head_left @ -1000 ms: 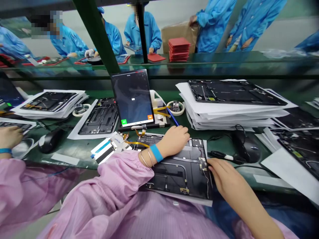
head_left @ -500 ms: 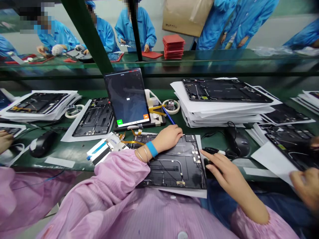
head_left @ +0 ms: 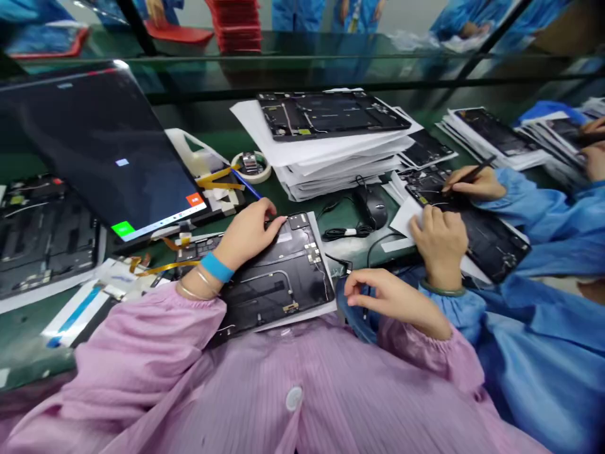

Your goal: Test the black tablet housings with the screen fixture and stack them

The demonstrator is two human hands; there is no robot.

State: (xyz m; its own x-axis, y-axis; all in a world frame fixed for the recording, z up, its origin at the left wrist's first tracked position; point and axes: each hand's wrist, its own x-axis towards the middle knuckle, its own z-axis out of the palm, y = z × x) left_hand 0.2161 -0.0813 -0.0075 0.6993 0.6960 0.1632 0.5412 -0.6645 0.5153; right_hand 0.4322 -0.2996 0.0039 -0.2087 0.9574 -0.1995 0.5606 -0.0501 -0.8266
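Note:
A black tablet housing (head_left: 265, 287) with thin cables and metal contacts lies on white paper in front of me. My left hand (head_left: 248, 233), with a blue wristband, rests over its upper edge. The fingers are bent and the thumb lies close to them; what they grip, if anything, is hidden. My right hand (head_left: 382, 293) hovers just off the right side of the housing, fingers loosely curled, with a gap between thumb and index finger and nothing visible in it. A black cable end (head_left: 347, 267) lies close to its fingertips.
A lit tablet (head_left: 99, 151) stands upright at the left. Behind lie a tape roll (head_left: 255, 167), a blue pen (head_left: 248, 184) and a stack of paper with housings (head_left: 331, 161). A mouse (head_left: 371, 208) sits right of centre. A co-worker's hands (head_left: 439, 236) work close at the right.
My view has swung to the right. My right hand has curled its stretched fingers and moved away from the housing's edge. My left hand stays at the housing's upper edge, its thumb now showing.

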